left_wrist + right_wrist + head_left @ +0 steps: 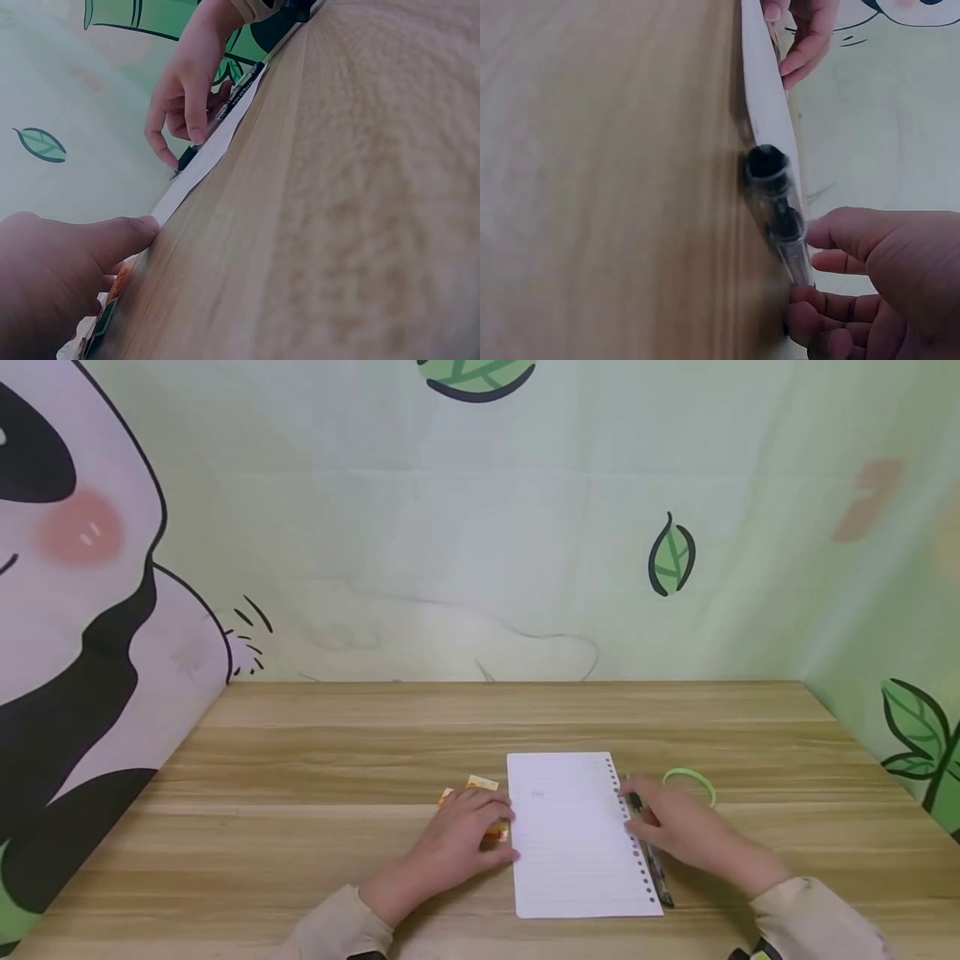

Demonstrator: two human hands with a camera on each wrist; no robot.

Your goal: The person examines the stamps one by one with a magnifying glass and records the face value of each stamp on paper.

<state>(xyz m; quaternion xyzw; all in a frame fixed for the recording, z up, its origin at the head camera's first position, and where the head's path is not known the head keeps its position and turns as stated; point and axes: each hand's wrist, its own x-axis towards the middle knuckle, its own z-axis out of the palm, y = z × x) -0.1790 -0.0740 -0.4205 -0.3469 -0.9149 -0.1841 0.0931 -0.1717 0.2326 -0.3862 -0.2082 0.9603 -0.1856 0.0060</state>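
A white sheet of lined paper [570,843] with punched holes down its right edge lies on the table, a small pencil-like mark near its top left. My left hand [467,837] rests at the left edge, fingertips and thumb on or right at it. Under that hand, partly hidden, are orange and yellow printed pieces [483,783]. At the punched edge is my right hand [686,827], thumb and index finger apart at the paper. A clear pen with black ends [660,878] lies along this edge, partly beneath the right hand; in the right wrist view its fingertips are beside the barrel.
A light green ring [686,771] lies just behind the right hand. The wooden table [337,743] meets a backdrop [450,568] printed with a panda and leaves. Dark wrist bands [759,950] show at the sleeves.
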